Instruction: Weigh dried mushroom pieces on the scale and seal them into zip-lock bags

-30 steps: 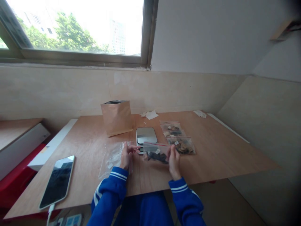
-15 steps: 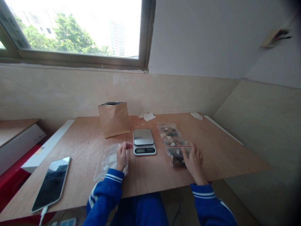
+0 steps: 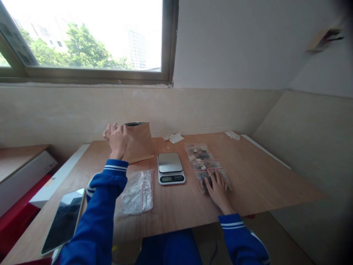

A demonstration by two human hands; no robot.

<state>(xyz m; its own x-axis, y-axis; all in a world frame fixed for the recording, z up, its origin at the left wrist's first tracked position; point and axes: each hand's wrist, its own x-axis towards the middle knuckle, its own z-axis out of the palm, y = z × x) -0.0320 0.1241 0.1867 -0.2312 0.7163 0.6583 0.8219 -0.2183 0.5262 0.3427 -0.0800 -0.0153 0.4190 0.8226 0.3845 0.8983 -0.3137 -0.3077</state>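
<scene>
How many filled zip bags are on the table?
3, in a row beside the kitchen scale: far bag, middle bag, and nearest bag under the right hand.

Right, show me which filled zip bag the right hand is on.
The lowest filled zip bag, nearest the person, lies under the right hand. The middle filled bag and top filled bag lie beyond it, untouched.

The left hand point(image 3: 116, 141) is raised high and far forward at the end of an outstretched arm, its back toward the camera and its fingers loosely curled, gripping nothing. A blue left sleeve point(image 3: 96, 221) with white cuff stripes covers the arm up to the wrist. The right hand point(image 3: 218, 192) sits much lower, palm down, with its fingers point(image 3: 217, 178) slightly spread and pointing forward, and its matching right sleeve point(image 3: 237, 235) stops at the wrist.
</scene>
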